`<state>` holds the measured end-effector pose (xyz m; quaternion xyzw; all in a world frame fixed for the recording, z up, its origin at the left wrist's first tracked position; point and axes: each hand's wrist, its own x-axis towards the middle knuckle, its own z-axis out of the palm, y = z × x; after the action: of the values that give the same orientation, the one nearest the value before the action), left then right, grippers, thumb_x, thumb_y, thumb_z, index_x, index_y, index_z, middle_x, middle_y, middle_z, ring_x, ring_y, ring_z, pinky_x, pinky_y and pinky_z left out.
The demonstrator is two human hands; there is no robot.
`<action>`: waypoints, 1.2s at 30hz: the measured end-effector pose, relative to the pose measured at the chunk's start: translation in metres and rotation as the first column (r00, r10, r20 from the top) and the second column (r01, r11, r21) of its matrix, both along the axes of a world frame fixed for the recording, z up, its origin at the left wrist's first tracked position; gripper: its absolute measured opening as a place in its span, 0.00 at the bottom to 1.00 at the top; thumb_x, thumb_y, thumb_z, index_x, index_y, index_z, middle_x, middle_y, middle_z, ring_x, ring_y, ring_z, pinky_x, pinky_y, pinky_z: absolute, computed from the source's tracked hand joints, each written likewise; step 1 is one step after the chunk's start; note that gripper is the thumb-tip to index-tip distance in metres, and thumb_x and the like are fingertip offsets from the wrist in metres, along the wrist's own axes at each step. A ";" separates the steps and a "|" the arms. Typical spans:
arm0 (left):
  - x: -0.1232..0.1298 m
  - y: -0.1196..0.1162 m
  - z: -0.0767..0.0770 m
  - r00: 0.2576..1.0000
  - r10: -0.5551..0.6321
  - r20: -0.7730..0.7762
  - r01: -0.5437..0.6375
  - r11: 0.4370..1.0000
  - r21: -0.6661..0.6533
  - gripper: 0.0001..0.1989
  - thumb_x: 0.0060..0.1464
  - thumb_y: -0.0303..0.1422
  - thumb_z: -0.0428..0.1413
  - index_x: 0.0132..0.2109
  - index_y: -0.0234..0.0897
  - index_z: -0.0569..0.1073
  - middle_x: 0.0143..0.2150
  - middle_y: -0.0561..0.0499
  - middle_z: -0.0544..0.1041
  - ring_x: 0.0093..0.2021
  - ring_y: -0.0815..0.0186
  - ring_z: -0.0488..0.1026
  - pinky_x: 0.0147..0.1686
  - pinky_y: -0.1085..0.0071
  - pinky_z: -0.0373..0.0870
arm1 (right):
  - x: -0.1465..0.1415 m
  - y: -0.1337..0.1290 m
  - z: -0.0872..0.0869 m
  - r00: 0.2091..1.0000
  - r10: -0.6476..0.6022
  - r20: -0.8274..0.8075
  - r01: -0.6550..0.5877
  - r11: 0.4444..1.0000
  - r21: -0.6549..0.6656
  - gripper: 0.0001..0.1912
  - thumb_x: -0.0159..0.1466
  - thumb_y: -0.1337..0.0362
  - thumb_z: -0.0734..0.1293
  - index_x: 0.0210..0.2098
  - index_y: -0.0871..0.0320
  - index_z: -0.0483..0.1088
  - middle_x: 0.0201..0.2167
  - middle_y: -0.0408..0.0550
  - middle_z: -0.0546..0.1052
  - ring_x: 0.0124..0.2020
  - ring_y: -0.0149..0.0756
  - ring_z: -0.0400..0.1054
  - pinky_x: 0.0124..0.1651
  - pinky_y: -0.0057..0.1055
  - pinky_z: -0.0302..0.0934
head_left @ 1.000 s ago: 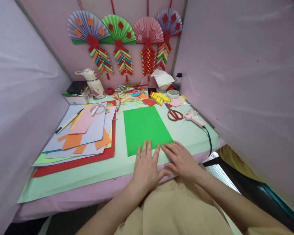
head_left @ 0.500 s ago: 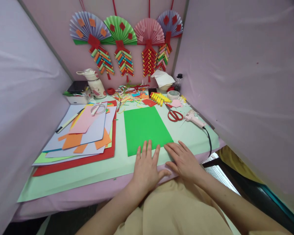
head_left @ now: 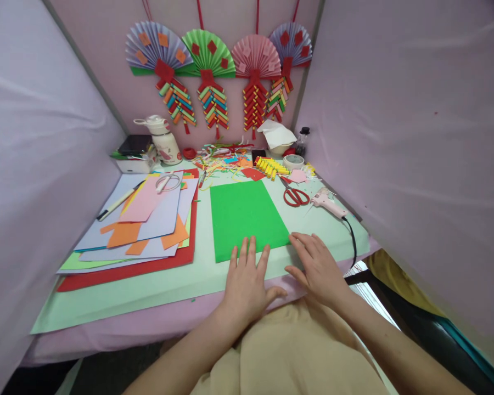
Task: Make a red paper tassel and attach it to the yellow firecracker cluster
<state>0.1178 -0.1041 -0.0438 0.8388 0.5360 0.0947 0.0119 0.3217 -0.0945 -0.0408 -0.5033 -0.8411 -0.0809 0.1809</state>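
Observation:
A green sheet of paper (head_left: 249, 214) lies flat on the pale green table cover (head_left: 148, 293) in front of me. My left hand (head_left: 248, 282) rests palm down with fingers spread, its fingertips on the sheet's near edge. At the sheet's near right corner is my right hand (head_left: 315, 266), fingers stretched out and nothing in its grasp; its fingertips touch or nearly touch the corner. Beyond the sheet to the right lie red-handled scissors (head_left: 295, 196) and a pale pink glue gun (head_left: 329, 204) with a black cord.
To the left is a stack of coloured paper (head_left: 152, 222) with a pen (head_left: 119, 202) on top. Paper scraps (head_left: 222, 160), yellow paper rolls (head_left: 270, 166), a tape roll (head_left: 293, 161) and a white bottle (head_left: 164, 141) line the back. Fan decorations (head_left: 209, 55) hang above.
My right hand has slid right, off the sheet's near edge to its corner. My left hand stays in place on the paper. The view has shifted slightly.

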 end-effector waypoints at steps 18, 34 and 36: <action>-0.023 -0.011 0.004 1.000 0.020 -0.001 -0.020 1.000 0.010 0.50 0.48 0.64 0.45 0.66 0.30 0.54 0.69 0.35 0.49 0.69 0.49 0.45 0.64 0.49 0.43 | -0.019 0.004 -0.014 0.987 0.153 -0.043 -0.155 0.986 -0.067 0.26 0.67 0.56 0.59 0.60 0.64 0.60 0.59 0.57 0.66 0.59 0.46 0.57 0.61 0.46 0.58; -0.082 -0.030 0.008 0.978 0.167 -0.122 -0.161 0.985 0.058 0.50 0.49 0.61 0.48 0.66 0.24 0.54 0.67 0.32 0.53 0.68 0.50 0.47 0.65 0.50 0.43 | -0.017 0.004 -0.011 0.988 0.152 -0.030 -0.154 0.984 -0.091 0.27 0.67 0.54 0.58 0.62 0.60 0.58 0.60 0.55 0.64 0.60 0.45 0.57 0.61 0.46 0.57; -0.085 -0.030 0.012 0.980 0.170 -0.099 -0.163 0.984 0.073 0.49 0.50 0.60 0.49 0.65 0.23 0.53 0.67 0.31 0.54 0.68 0.49 0.48 0.65 0.50 0.45 | -0.016 0.004 -0.008 0.987 0.160 -0.032 -0.162 0.983 -0.085 0.28 0.67 0.54 0.59 0.62 0.61 0.57 0.61 0.56 0.64 0.60 0.45 0.56 0.61 0.47 0.57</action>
<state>0.0330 -0.1338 -0.0320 0.7947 0.6010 0.0683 -0.0512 0.3060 -0.0903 -0.0490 -0.4422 -0.8794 -0.0228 0.1751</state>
